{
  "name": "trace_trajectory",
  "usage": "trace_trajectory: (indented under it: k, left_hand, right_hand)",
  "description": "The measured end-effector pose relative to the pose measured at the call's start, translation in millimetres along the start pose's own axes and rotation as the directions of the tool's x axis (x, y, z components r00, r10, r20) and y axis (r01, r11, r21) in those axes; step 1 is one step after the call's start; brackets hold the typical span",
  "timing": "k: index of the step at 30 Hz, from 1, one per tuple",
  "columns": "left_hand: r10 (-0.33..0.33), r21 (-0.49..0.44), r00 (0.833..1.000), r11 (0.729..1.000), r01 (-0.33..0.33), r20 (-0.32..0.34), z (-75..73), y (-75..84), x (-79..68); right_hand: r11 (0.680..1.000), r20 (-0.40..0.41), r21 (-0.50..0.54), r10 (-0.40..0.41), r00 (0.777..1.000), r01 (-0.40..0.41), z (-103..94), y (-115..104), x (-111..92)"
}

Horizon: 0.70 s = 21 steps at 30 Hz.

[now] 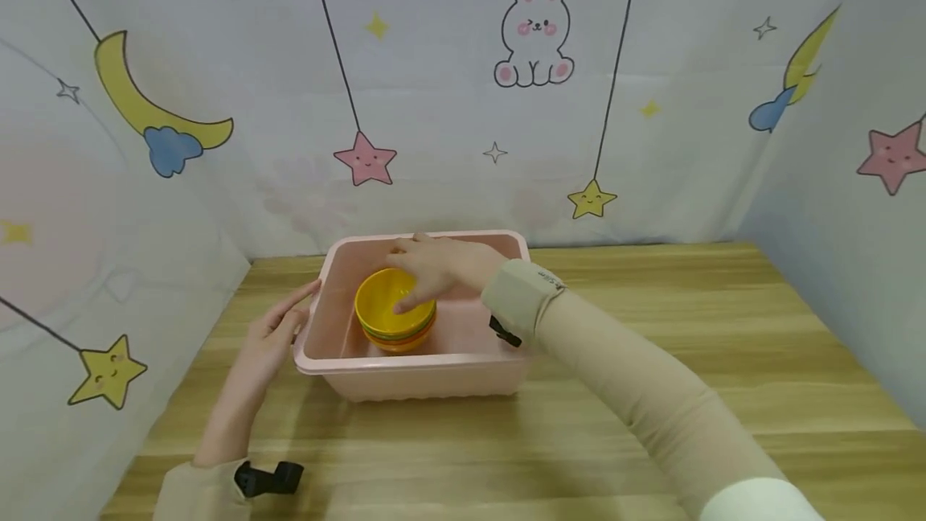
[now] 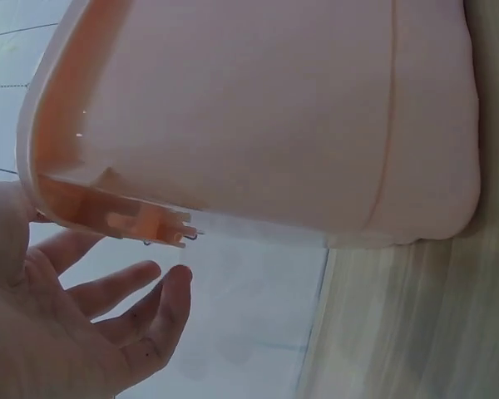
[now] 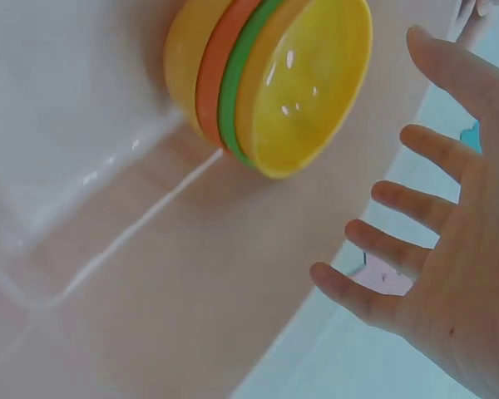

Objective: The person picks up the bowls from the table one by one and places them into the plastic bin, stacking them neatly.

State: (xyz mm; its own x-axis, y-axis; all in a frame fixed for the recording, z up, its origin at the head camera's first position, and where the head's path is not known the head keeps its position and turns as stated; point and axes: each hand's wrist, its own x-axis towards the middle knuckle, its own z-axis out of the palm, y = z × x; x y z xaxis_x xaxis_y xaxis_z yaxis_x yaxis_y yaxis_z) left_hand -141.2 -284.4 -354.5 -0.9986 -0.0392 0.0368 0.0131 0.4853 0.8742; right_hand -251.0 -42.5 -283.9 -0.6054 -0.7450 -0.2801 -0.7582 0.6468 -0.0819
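Observation:
Inside a pink plastic basin (image 1: 427,381), toward its left half, stands a stack of nested bowls (image 3: 209,75). The uppermost bowl (image 1: 376,300) is yellow; green, orange and yellow rims show beneath it. My right hand (image 1: 440,264) hovers over the stack, fingers spread, and the right wrist view shows a gap between the palm (image 3: 461,274) and the bowls. At the basin's left end my left hand (image 1: 271,336) touches the rim with relaxed fingers. Several of its fingers (image 2: 121,291) hang free outside the wall in the left wrist view; its thumb is hidden there.
The basin stands on a wood-grain table (image 1: 651,320), close to the back wall. A white cloth (image 1: 448,103) printed with stars, moons and a rabbit hangs behind and at both sides. Black straps (image 1: 268,478) are on the wrists.

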Motion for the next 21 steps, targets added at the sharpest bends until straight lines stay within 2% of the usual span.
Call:
trace_trajectory:
  k: [3, 7, 10, 15, 17, 21]
  left_hand:
    - [0.015, 0.014, 1.000, 1.000, -0.015, -0.004, -2.2, 8.3, 3.5]
    - [0.103, 0.095, 0.995, 0.990, -0.100, -0.020, -2.7, 18.4, 6.6]
    - [0.182, 0.192, 0.983, 0.966, -0.173, -0.029, -1.0, 26.3, 5.3]
    - [0.295, 0.291, 0.954, 0.918, -0.271, -0.042, 5.9, 36.2, 3.8]
    - [0.323, 0.311, 0.945, 0.904, -0.295, -0.043, 9.5, 40.2, 4.2]
    - [0.341, 0.352, 0.940, 0.884, -0.309, -0.031, 16.2, 48.6, 3.4]
  right_hand:
    - [1.000, -0.023, -0.023, 0.008, 1.000, -0.008, -7.5, 5, -11]
    - [0.999, -0.054, -0.018, 0.027, 0.998, -0.028, -12.4, 14, -25]
    - [0.997, -0.076, 0.008, 0.081, 0.994, -0.081, -12.6, 21, -36]
    - [0.991, -0.128, 0.020, 0.135, 0.983, -0.133, -10.6, 32, -53]
    - [0.988, -0.146, 0.029, 0.151, 0.978, -0.149, -8.8, 37, -62]
    - [0.982, -0.174, 0.044, 0.187, 0.967, -0.182, -3.1, 44, -78]
